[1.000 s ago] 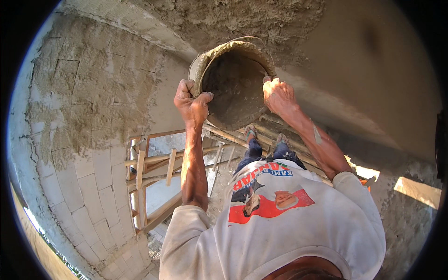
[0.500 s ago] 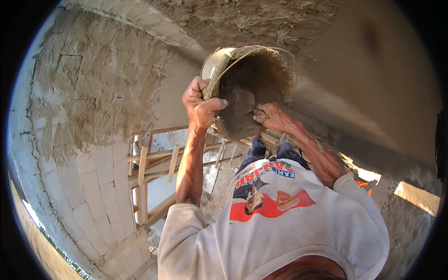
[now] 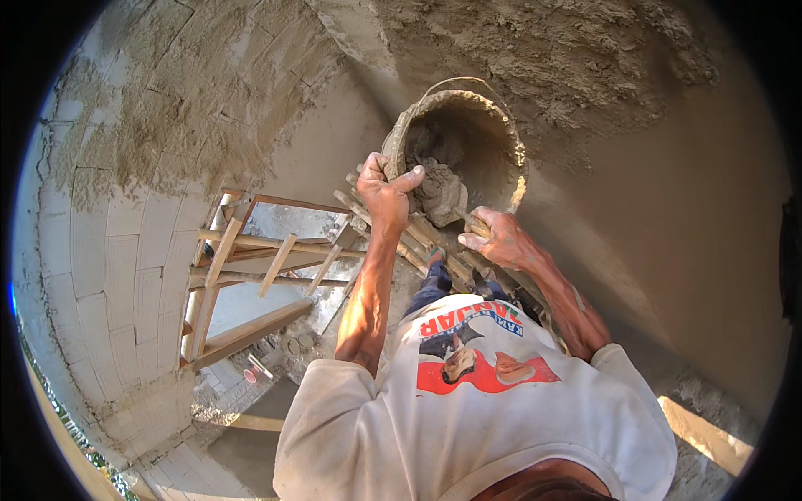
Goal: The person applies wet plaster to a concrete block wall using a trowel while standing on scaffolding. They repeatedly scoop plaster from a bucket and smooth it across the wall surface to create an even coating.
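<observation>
white t-shirt (image 3: 501, 417), nearest. left hand (image 3: 386, 190) clamped on the bucket (image 3: 468, 142) rim, tilting its mouth inward for reach. right hand (image 3: 499, 238) closed on a trowel (image 3: 447, 200) loaded with mortar. beyond: wooden scaffold (image 3: 251, 275), rough-plastered wall (image 3: 543, 50).
</observation>
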A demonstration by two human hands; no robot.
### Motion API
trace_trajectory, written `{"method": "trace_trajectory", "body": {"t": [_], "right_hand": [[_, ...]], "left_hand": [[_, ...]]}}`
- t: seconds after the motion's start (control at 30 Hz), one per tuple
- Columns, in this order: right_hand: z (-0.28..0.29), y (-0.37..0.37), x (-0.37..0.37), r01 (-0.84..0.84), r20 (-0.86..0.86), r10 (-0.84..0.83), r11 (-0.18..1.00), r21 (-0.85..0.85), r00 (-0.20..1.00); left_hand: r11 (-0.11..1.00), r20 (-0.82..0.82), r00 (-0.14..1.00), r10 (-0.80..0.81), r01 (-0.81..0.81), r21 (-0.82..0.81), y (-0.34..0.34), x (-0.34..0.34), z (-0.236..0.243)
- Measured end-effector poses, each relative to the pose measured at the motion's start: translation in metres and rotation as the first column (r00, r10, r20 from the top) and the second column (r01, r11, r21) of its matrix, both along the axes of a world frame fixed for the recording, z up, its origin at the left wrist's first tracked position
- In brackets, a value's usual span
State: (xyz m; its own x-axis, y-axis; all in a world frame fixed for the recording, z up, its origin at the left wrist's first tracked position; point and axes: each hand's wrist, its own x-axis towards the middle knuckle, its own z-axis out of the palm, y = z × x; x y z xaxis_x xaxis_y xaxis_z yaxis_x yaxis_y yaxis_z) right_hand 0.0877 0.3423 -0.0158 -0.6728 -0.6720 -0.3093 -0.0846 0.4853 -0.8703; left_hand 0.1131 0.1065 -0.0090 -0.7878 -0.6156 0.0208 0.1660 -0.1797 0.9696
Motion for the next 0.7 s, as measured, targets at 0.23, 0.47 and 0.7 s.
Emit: {"method": "trace_trajectory", "body": {"t": [0.23,0.47,0.7], "right_hand": [[0.061,-0.018,-0.057,-0.191,-0.422,0.248,0.966,0.173,0.872],[0.228,-0.057,-0.087,-0.473,-0.554,0.334,0.872,-0.125,0.763],[0.312,-0.080,-0.206,-0.407,0.174,0.565,0.745,-0.529,0.807]], "left_hand": [[0.901,0.093,0.900,0.427,-0.432,0.046,-0.037,0.044,-0.062],[0.750,0.392,0.680,0.620,-0.660,-0.042,-0.063,0.108,-0.116],[0.707,0.425,0.601,0.677,-0.691,-0.150,-0.085,0.180,-0.149]]}}
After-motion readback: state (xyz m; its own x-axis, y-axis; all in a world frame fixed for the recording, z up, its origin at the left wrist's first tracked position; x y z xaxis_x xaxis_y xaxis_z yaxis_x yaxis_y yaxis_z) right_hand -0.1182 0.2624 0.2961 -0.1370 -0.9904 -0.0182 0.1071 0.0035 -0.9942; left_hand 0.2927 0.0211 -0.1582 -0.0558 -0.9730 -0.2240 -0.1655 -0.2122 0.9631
